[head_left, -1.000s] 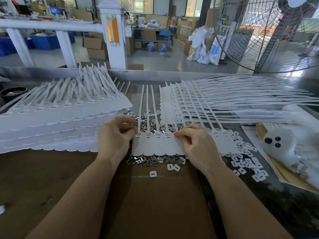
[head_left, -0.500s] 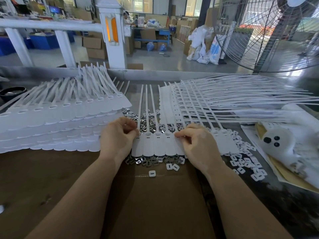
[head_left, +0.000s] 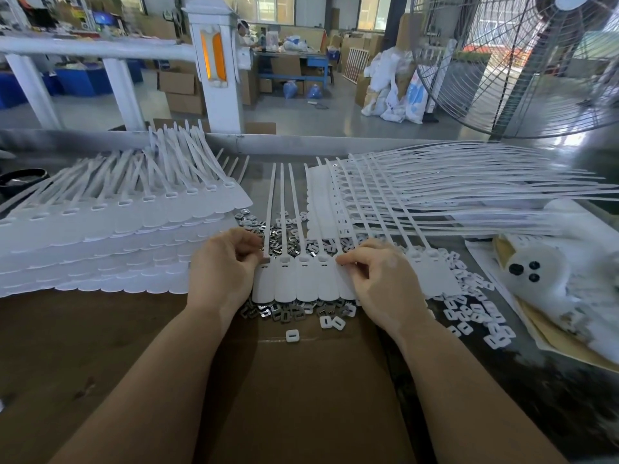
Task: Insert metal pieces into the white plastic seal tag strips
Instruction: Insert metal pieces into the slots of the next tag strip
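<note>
Leftmost, a stack of finished tag strips (head_left: 110, 236) lies along the tabletop's (head_left: 100, 346) left edge. Centrally, one strip of joined seal tags (head_left: 298, 279) rests on the scattered metal pieces (head_left: 284, 313); five tag heads show between the hands. Left hand (head_left: 222, 266) pinches its left end, right hand (head_left: 378, 276) pinches the fifth head. Three white caps (head_left: 330, 323) lie nearer; a second heap (head_left: 475, 316) sits rightward.

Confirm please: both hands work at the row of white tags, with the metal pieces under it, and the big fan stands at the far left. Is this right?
One point is wrong. The fan stands at the far right, not the far left, as the head view shows. The rest holds: the left hand and right hand work at the tags, with the metal pieces under them.
</note>
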{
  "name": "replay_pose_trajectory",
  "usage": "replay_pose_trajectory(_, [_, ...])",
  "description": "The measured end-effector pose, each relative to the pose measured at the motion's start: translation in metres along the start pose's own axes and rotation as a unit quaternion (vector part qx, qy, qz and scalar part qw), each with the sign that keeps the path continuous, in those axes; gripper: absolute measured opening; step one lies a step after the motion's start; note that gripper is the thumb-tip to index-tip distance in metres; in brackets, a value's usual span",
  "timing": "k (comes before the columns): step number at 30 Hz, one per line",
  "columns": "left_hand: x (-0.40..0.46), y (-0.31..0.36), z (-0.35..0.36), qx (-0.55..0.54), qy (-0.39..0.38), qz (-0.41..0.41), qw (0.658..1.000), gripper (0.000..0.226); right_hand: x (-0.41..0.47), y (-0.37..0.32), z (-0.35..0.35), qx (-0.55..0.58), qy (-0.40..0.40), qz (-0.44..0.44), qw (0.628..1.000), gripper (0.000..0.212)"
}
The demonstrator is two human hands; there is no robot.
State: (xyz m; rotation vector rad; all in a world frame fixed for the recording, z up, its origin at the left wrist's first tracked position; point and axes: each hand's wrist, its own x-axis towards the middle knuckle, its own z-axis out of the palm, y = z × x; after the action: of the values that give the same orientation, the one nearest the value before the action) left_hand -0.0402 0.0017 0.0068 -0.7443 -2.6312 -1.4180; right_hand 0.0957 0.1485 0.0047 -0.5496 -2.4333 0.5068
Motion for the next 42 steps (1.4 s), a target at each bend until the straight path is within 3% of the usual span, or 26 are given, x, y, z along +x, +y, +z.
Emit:
replay_pose_trajectory(11, [-0.005, 0.003, 0.0, 0.043, -0.003, 0.037, 0.998, 0.017, -0.001, -0.001, 0.0, 0.0, 0.002, -0.002, 1.0, 0.017])
replay_pose_trajectory(14, [-0.008, 0.009, 0.0, 0.088, -0.008, 0.087, 0.992, 0.015, -0.001, -0.001, 0.0, -0.004, 0.002, -0.003, 1.0, 0.017])
replay_pose_trajectory(16, [-0.011, 0.016, 0.001, 0.092, -0.054, 0.139, 0.985, 0.01, -0.001, -0.001, 0.001, -0.007, 0.003, -0.003, 1.0, 0.017])
replay_pose_trajectory(20, [-0.019, 0.025, 0.002, 0.055, -0.242, 0.204, 0.947, 0.015, -0.001, -0.001, 0.001, -0.011, 0.004, -0.004, 1.0, 0.017])
replay_pose_trajectory(23, [-0.021, 0.026, 0.002, 0.04, -0.294, 0.237, 0.925, 0.014, -0.001, -0.001, 0.001, -0.013, 0.004, -0.004, 1.0, 0.017])
replay_pose_trajectory(32, [-0.026, 0.034, 0.007, 0.022, -0.286, 0.23, 0.93, 0.007, -0.001, -0.002, 0.001, -0.006, 0.005, -0.002, 1.0, 0.017])
replay_pose_trajectory(42, [-0.035, 0.045, 0.024, 0.084, -0.256, 0.261, 0.927, 0.005, -0.001, -0.001, 0.001, 0.001, 0.004, 0.005, 1.0, 0.018])
